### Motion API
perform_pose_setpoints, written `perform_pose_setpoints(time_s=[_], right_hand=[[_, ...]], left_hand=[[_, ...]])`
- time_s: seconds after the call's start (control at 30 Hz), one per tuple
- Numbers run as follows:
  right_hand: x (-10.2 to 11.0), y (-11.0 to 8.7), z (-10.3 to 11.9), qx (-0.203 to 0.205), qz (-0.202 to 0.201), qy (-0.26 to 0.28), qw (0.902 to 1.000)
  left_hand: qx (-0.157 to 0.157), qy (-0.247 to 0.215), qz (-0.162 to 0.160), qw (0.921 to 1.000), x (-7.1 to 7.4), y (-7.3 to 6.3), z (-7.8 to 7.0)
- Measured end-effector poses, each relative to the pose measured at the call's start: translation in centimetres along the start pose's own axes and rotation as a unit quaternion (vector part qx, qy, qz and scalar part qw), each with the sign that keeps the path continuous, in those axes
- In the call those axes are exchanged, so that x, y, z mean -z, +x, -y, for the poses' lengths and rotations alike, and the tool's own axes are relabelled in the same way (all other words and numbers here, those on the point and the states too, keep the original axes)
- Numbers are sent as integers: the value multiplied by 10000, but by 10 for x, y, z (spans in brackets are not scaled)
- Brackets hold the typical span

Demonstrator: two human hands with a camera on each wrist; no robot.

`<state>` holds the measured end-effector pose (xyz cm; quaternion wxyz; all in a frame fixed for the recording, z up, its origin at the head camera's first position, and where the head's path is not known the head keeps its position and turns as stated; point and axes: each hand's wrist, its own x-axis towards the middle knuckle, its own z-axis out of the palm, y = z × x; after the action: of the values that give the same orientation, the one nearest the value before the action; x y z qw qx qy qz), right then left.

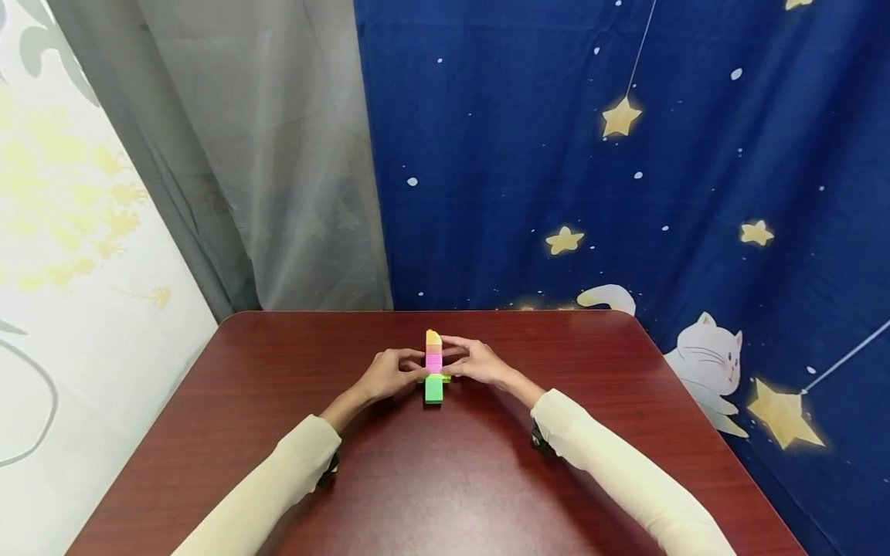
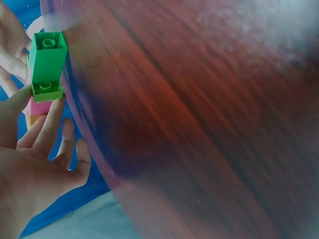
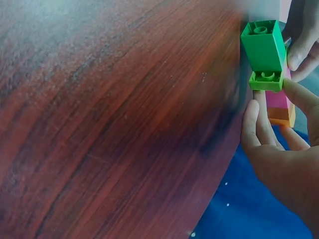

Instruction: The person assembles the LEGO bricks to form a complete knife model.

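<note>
Between both hands is a stack of toy building bricks [image 1: 434, 363]. Its near end is a green brick [image 1: 434, 390], whose hollow underside faces the camera in the left wrist view. Lime green pieces [image 3: 266, 81] stick out to the sides, then come pink bricks [image 1: 434, 363], an orange brick [image 3: 281, 115] and a curved yellow brick [image 1: 433, 337] on top. My left hand [image 1: 389, 374] pinches the lime piece on the left side with thumb and fingers. From the right, my right hand [image 1: 483, 363] pinches the opposite side the same way. Fingers hide part of the pink bricks.
A dark red wooden table [image 1: 431, 479] stretches beneath the hands. Behind its far edge hang a grey curtain [image 1: 313, 154] and a blue curtain [image 1: 501, 154] with stars and a white cat. To the left is a white patterned curtain [image 1: 83, 371].
</note>
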<state>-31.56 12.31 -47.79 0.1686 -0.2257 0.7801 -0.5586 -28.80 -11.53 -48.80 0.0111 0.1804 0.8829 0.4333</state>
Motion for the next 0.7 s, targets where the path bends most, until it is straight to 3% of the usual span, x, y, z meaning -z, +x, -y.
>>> perform_pose_setpoints(time_s=[0.17, 0.4, 0.7], right_hand=[[4, 0, -3, -84, -77, 71, 9999], [8, 2, -8, -109, -201, -264, 9994], [7, 2, -15, -288, -55, 502, 9983]], left_hand=[[-81, 179, -97, 9998, -4, 6, 0], [-28, 350, -155, 9993, -11, 9, 0], [-141, 466, -163, 9987, -14, 11, -1]])
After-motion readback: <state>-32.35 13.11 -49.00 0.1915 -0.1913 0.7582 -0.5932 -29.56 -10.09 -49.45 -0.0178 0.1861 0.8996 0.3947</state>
